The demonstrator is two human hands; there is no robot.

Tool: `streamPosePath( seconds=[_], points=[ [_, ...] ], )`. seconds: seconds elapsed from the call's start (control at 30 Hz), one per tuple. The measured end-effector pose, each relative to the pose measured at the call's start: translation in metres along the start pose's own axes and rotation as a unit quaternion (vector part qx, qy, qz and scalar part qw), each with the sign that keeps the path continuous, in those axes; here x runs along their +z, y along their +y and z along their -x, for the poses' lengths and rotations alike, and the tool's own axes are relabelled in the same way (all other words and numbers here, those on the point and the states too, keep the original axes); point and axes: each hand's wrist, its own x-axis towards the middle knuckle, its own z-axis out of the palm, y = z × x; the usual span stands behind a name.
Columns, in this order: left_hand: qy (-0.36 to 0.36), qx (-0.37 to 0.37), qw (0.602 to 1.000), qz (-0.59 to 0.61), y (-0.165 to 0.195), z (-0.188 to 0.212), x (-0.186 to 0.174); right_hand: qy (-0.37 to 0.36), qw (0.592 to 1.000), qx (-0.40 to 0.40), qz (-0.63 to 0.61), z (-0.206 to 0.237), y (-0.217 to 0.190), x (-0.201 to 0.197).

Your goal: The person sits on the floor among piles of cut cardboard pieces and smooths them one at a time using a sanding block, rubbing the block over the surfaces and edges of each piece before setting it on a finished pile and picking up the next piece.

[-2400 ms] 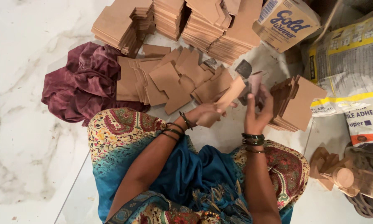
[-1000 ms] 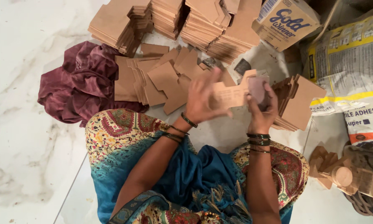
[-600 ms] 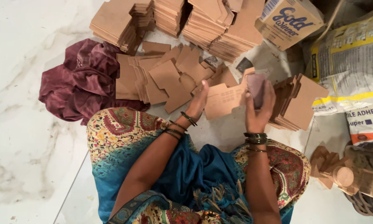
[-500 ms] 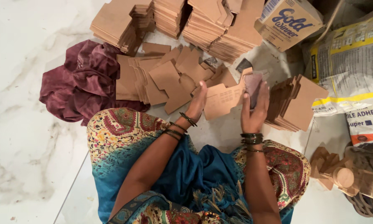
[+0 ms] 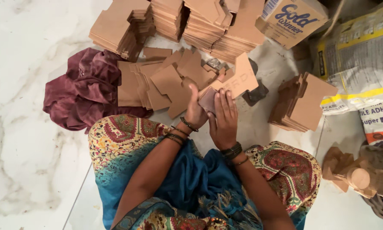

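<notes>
A white marble floor (image 5: 25,140) carries the work, with the person seated on it in a patterned blue garment. Both hands meet in front of the knees: the left hand (image 5: 195,111) and the right hand (image 5: 224,119) together grip a small dark block (image 5: 208,100) and a brown card cutout (image 5: 238,80) that sticks up and away from the fingers. Just beyond lies a loose spread of cutouts (image 5: 161,83), with a maroon cloth (image 5: 83,91) to its left. A smaller pile (image 5: 302,104) sits to the right. Tall stacks (image 5: 200,23) stand farther off, beside a printed carton (image 5: 291,19) and sacks (image 5: 361,64).
</notes>
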Motion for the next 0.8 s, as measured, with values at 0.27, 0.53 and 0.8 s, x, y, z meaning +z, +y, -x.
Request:
streamPosePath(
  seconds=[0.27, 0.53, 0.8],
  points=[
    [0.026, -0.001, 0.998, 0.049, 0.007, 0.007, 0.001, -0.01, 0.999, -0.038, 0.014, -0.004, -0.015, -0.009],
    [0.046, 0.02, 0.997, 0.059, 0.009, 0.006, -0.007, 0.012, 0.998, -0.052, -0.032, -0.012, -0.01, -0.02],
    [0.021, 0.001, 0.999, 0.043, 0.008, 0.006, 0.015, 0.09, 0.996, 0.025, 0.016, -0.024, 0.022, -0.04]
  ],
)
